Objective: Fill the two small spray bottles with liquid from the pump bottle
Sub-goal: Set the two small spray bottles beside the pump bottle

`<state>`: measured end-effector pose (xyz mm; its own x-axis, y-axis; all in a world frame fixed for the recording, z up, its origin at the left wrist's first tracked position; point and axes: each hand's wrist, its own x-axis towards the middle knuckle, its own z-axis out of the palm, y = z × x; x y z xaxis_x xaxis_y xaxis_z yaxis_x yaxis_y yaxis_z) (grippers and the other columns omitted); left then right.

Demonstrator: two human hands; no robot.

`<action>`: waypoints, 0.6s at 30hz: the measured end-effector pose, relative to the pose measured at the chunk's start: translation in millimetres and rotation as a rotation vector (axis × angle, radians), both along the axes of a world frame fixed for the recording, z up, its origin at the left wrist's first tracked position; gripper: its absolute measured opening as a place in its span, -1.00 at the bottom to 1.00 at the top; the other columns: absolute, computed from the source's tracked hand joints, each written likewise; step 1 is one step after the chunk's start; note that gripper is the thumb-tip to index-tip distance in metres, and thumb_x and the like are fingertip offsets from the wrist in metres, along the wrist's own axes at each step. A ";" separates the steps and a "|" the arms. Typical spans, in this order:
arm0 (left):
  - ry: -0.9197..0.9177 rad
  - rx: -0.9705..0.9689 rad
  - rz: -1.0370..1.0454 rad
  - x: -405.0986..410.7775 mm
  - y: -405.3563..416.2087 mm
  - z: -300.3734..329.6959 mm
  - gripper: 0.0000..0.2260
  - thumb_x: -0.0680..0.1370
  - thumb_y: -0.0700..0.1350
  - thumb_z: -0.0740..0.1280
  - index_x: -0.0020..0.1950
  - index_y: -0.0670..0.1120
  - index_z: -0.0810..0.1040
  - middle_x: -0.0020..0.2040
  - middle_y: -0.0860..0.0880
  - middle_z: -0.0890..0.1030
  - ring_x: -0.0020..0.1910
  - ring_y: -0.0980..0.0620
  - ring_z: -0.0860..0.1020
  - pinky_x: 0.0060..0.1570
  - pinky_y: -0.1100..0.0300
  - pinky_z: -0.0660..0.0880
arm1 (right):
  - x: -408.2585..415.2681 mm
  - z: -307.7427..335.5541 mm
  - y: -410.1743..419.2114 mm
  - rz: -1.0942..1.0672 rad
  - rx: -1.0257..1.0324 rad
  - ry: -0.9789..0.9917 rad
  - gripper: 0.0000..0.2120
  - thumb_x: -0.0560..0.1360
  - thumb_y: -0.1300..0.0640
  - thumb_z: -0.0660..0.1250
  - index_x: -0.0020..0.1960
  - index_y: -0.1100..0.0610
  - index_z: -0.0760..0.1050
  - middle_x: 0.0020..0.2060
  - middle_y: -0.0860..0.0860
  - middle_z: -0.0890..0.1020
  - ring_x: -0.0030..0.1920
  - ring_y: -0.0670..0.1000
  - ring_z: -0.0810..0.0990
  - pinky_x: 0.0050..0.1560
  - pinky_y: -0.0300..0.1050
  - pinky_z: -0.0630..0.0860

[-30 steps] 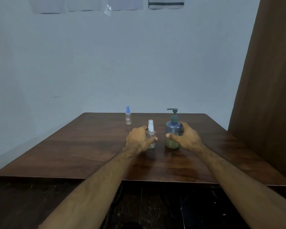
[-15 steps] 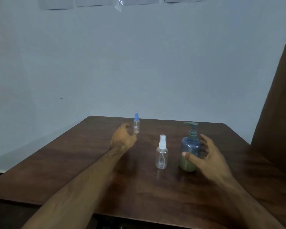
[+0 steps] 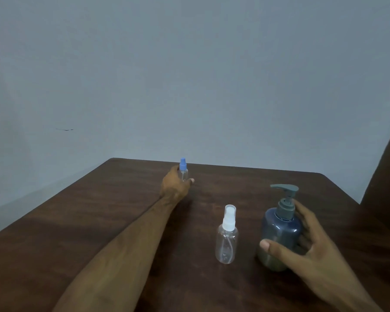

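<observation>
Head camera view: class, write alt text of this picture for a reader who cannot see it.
A person's left hand grips a small blue-capped spray bottle far back on a dark wooden table. The right hand cups a blue pump bottle nearer the camera. A clear white-capped spray bottle stands untouched beside the pump bottle.

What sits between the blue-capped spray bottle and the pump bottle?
In the head view, the clear white-capped spray bottle stands roughly between the blue-capped spray bottle and the pump bottle, nearer the pump bottle; the rest is bare table.
</observation>
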<state>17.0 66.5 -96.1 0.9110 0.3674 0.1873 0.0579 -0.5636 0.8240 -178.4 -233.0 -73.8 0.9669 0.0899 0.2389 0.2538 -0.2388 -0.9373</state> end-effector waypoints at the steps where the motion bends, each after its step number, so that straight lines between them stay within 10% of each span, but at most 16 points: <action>1: 0.009 0.016 0.010 1.6 0.2 -0.8 -0.54 0.53 0.01 0.48 0.37 -0.08 0.46 0.24 -0.07 0.61 0.09 -0.04 0.56 0.17 0.05 0.53 | 0.0 0.4 0.5 -0.003 -0.002 -0.003 -0.06 0.03 -0.14 0.70 0.26 -0.54 0.30 0.17 -0.48 0.58 0.17 -0.26 0.62 0.22 -0.18 0.52; 18: 0.058 0.137 -0.176 -177.7 6.4 6.0 -0.67 0.42 0.04 0.58 0.12 0.05 0.59 -0.09 0.14 0.67 -0.08 0.18 0.62 -0.18 0.44 0.38 | -17.7 -8.9 -5.9 -0.096 0.008 -0.048 0.01 0.33 0.08 0.65 0.63 -0.03 0.18 0.41 -0.11 0.44 0.35 -0.04 0.50 0.36 -0.07 0.48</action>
<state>-160.7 72.8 -90.1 0.9695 0.1769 0.1696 -0.0056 -0.6758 0.7370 -196.0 -238.9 -82.8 0.9585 -0.0047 0.2852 0.2745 -0.2572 -0.9266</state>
